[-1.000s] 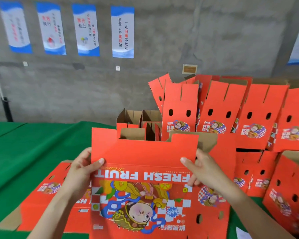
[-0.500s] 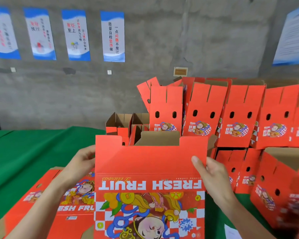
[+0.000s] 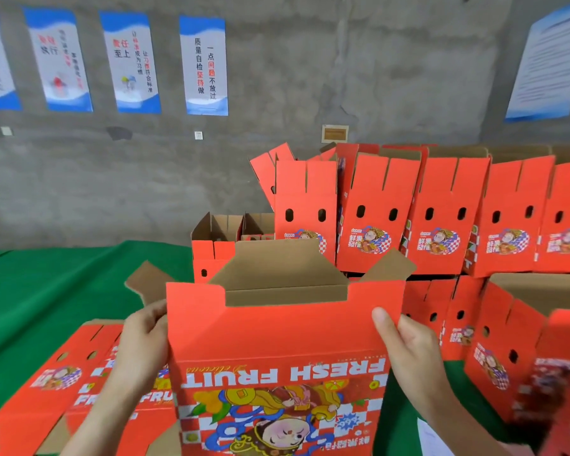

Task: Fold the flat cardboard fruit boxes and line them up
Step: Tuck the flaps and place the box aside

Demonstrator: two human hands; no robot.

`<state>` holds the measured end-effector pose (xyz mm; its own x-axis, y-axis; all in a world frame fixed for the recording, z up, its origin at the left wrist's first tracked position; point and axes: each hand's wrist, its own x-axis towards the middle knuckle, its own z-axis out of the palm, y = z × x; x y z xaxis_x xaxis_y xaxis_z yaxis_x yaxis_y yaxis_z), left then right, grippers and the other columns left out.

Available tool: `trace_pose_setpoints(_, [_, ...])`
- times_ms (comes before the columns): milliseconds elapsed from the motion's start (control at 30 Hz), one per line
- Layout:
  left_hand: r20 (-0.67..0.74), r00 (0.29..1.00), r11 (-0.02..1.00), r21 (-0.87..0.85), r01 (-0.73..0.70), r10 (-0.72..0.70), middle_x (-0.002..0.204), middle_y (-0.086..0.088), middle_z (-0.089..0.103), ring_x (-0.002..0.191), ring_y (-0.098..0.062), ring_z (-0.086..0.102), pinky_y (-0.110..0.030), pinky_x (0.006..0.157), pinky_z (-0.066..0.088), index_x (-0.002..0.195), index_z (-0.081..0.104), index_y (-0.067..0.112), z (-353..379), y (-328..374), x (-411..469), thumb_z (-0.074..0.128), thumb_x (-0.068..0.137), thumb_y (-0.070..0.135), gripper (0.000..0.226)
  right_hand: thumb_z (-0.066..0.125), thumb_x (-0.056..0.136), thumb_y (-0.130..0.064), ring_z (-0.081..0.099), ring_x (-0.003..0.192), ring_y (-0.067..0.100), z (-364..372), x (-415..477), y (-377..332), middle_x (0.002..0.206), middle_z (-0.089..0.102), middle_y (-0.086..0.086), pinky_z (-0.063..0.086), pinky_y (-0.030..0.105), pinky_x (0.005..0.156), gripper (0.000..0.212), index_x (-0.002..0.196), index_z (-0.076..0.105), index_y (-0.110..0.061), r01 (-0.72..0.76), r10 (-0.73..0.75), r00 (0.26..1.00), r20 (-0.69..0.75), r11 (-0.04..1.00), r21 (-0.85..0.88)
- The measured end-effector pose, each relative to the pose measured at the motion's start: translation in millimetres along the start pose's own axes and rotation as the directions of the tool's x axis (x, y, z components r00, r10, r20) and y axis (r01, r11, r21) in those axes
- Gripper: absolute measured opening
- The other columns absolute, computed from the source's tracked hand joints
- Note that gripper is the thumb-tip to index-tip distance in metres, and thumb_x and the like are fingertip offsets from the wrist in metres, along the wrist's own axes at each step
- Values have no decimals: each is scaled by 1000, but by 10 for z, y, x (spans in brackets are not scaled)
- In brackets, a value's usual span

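Observation:
I hold a red cardboard fruit box (image 3: 277,337) upright in front of me, its "FRESH FRUIT" print upside down. It is opened into a tube, with brown flaps spread at the top. My left hand (image 3: 145,340) grips its left edge, fingers hidden behind the panel. My right hand (image 3: 405,343) grips the right edge with the thumb on the front face. Under it, on the green table (image 3: 46,291), lies a stack of flat red boxes (image 3: 79,383).
Folded red boxes (image 3: 441,218) stand in rows, stacked two high, at the back right against the grey wall. More folded boxes (image 3: 514,343) stand close on the right. Two open boxes (image 3: 221,245) sit behind the held one. Posters hang on the wall.
The held box has gone from nearly flat to opened out, with its brown top flaps now spread. Both hands have slid to its side edges. My view has swung right.

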<state>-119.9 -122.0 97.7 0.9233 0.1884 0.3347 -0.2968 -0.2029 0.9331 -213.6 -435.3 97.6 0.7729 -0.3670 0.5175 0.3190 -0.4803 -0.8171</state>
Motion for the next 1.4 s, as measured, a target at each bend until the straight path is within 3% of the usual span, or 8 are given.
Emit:
trace_pose_setpoints(100, [-139, 989, 998, 39, -53, 58, 87, 15, 70, 69, 17, 57, -5, 65, 44, 99, 69, 18, 109, -40, -187, 39, 82, -16, 49, 43, 78, -61, 37, 45, 11, -54, 29, 26, 43, 36, -7, 32, 31, 55, 55, 41, 34, -21, -117, 118, 993, -14, 993, 14])
trace_pose_setpoints(367, [-164, 986, 967, 241, 79, -40, 132, -15, 56, 120, -31, 54, -44, 101, 40, 134, 52, 6, 250, -191, -294, 47, 90, -4, 46, 65, 88, -27, 19, 33, 7, 5, 48, 341, 33, 21, -8, 16, 21, 43, 65, 32, 34, -18, -215, 219, 973, 76, 975, -63])
trace_pose_setpoints(567, [-54, 998, 919, 393, 29, -9, 124, -19, 60, 111, -31, 58, -34, 80, 37, 133, 54, 11, 205, -124, -328, 76, 78, 24, 61, 71, 84, -13, 58, 87, 1, 20, 90, 332, 67, 60, -22, 36, 7, 61, 53, 36, 49, -17, -176, 194, 978, 77, 964, -198])
trace_pose_setpoints(633, [0, 1000, 876, 482, -2, 3, 121, -24, 59, 110, -37, 57, -36, 78, 38, 132, 53, 9, 184, -101, -299, 82, 71, 17, 68, 72, 83, -16, 46, 124, 6, 24, 65, 333, 116, 59, -17, 33, 9, 94, 9, 88, 75, -9, -145, 183, 978, 100, 940, -309])
trace_pose_setpoints(733, [85, 995, 808, 583, -86, 44, 122, -24, 55, 110, -39, 53, -39, 82, 39, 131, 53, 5, 159, -65, -249, 84, 66, 9, 72, 71, 84, -18, 29, 140, 13, 16, 60, 345, 152, 33, -2, 18, 20, 111, 66, 141, 41, -5, -81, 155, 979, 134, 895, -439])
trace_pose_setpoints(967, [351, 908, 703, 586, -404, 229, 157, -2, 19, 145, -22, 17, -34, 118, 15, 149, 18, 23, 129, 8, -171, 82, 61, -3, 112, 70, 85, -10, 9, 140, -2, 65, 21, 265, 150, 3, -19, 7, -1, 105, 82, 150, 20, -11, 110, -22, 981, 191, 880, -462])
trace_pose_setpoints(1200, [508, 788, 712, 404, -574, 348, 133, 37, 29, 122, 16, 29, 5, 95, 19, 145, 8, 50, 130, -52, -160, 80, 71, 7, 112, 66, 88, -10, -16, 136, -5, 86, 50, 313, 150, -5, -25, -13, 1, 101, 83, 150, 13, -18, 189, -78, 966, 246, 864, -466])
trace_pose_setpoints(1400, [544, 775, 692, 424, -584, 320, 110, 27, 46, 104, -5, 51, -5, 84, 32, 138, 36, 40, 146, 35, -21, 85, 67, 23, 87, 61, 90, -14, -12, 146, 12, 82, 63, 285, 147, -14, -30, -19, 14, 108, 80, 151, 10, -25, 230, -72, 951, 302, 816, -530])
